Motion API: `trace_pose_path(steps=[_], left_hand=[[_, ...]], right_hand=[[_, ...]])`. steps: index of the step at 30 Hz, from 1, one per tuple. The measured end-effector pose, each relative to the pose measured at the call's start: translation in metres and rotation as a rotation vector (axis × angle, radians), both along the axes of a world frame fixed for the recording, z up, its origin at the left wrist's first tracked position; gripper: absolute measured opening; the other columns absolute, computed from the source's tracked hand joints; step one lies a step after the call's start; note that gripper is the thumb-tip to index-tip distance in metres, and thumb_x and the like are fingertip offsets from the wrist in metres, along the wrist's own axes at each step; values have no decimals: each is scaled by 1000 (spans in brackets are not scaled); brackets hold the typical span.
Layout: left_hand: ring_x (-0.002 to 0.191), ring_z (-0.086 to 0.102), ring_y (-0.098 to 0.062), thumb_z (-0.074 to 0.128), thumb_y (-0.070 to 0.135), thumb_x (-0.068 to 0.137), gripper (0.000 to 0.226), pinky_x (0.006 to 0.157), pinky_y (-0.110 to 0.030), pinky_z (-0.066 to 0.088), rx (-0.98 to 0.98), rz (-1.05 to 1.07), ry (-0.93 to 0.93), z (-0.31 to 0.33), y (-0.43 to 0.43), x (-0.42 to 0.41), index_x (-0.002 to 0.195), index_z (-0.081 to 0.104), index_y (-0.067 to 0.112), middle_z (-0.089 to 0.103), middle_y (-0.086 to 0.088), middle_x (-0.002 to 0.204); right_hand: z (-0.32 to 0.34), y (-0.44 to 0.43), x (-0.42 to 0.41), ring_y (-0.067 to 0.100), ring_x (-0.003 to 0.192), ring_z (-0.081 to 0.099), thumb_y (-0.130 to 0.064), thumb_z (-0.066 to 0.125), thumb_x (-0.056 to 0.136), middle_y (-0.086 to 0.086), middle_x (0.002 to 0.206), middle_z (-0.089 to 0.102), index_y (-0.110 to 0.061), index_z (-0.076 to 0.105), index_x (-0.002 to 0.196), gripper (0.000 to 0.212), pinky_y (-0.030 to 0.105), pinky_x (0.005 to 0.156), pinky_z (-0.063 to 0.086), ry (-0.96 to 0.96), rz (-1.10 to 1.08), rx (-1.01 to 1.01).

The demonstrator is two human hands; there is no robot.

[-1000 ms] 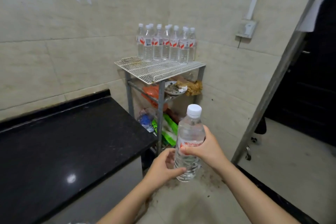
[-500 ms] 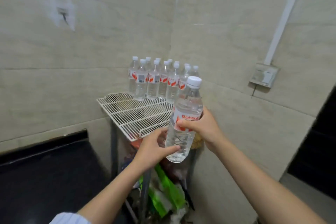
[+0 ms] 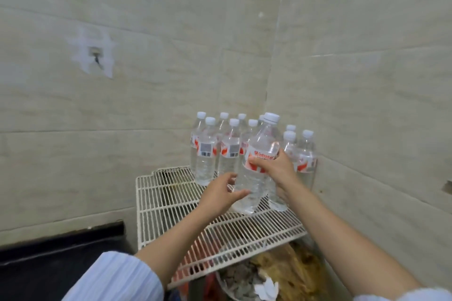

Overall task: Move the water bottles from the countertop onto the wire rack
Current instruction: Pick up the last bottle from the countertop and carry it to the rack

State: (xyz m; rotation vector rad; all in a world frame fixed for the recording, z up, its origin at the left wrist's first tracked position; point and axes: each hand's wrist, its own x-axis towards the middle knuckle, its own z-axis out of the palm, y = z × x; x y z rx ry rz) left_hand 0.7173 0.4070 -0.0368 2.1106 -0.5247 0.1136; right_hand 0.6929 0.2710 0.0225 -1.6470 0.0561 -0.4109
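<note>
A clear water bottle [image 3: 259, 154] with a white cap and red-and-white label is tilted slightly left, its base just above or touching the white wire rack [image 3: 171, 205]. My right hand [image 3: 276, 168] grips it around the label. My left hand [image 3: 221, 194] curls round its lower part, thumb against the front. Several more bottles of the same kind [image 3: 206, 151] stand upright in rows at the back of the rack, in the wall corner.
The black countertop [image 3: 49, 266] lies at the lower left, beside the rack. Under the rack a lower shelf holds a dish of scraps and bags [image 3: 264, 276]. Tiled walls close in behind and to the right. The rack's front and left wires are bare.
Both hands carried the bottle up and forward from beside the counter to over the rack, close to the standing bottles. The view has moved closer and now looks down onto the rack.
</note>
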Motion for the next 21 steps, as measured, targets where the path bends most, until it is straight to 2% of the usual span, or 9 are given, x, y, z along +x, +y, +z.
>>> trace_pose_path(steps=[3, 6, 8, 10, 12, 15, 21], left_hand=[[105, 59, -20, 66, 34, 79, 57, 91, -36, 51, 11, 103, 56, -12, -16, 27, 128, 46, 14, 58, -7, 124], [96, 57, -16, 66, 27, 80, 45, 88, -31, 50, 38, 202, 89, -21, -30, 48, 120, 51, 13, 61, -7, 118], [95, 57, -16, 65, 22, 81, 40, 84, -27, 47, 38, 261, 106, -25, -37, 57, 118, 51, 11, 61, -8, 117], [101, 59, -18, 64, 21, 82, 43, 85, -25, 47, 28, 313, 132, -33, -44, 65, 121, 49, 11, 60, -8, 120], [107, 59, -19, 63, 23, 83, 47, 92, -29, 49, 17, 362, 140, -40, -53, 73, 125, 47, 12, 58, -7, 123], [110, 58, -20, 63, 27, 82, 54, 95, -37, 50, -3, 428, 144, -44, -64, 82, 130, 43, 13, 56, -7, 128], [111, 57, -23, 62, 26, 84, 55, 95, -39, 49, 8, 482, 126, -48, -71, 79, 133, 40, 12, 55, -9, 128]], right_hand=[[-14, -9, 43, 11, 84, 59, -7, 74, 70, 4, 105, 61, -14, 48, 115, 53, 21, 65, 48, 38, 67, -68], [-26, -15, 77, 19, 97, 58, -3, 76, 67, 6, 113, 60, -12, 45, 118, 61, 29, 81, 51, 61, 170, -133], [-30, -18, 93, 15, 97, 54, 0, 75, 68, -1, 105, 57, -13, 42, 122, 65, 21, 75, 47, 63, 252, -146], [-36, -20, 105, 14, 97, 53, 1, 73, 69, -4, 101, 53, -14, 41, 124, 66, 21, 78, 45, 68, 313, -168], [-41, -26, 119, 16, 99, 56, 2, 72, 68, -5, 101, 55, -13, 42, 126, 67, 25, 82, 46, 75, 347, -176], [-44, -33, 138, 14, 98, 59, 2, 71, 68, -7, 100, 59, -18, 41, 127, 70, 20, 75, 48, 49, 362, -180], [-58, -37, 146, 15, 106, 55, -4, 72, 70, -2, 115, 56, -19, 36, 130, 72, 33, 92, 48, 33, 371, -152]])
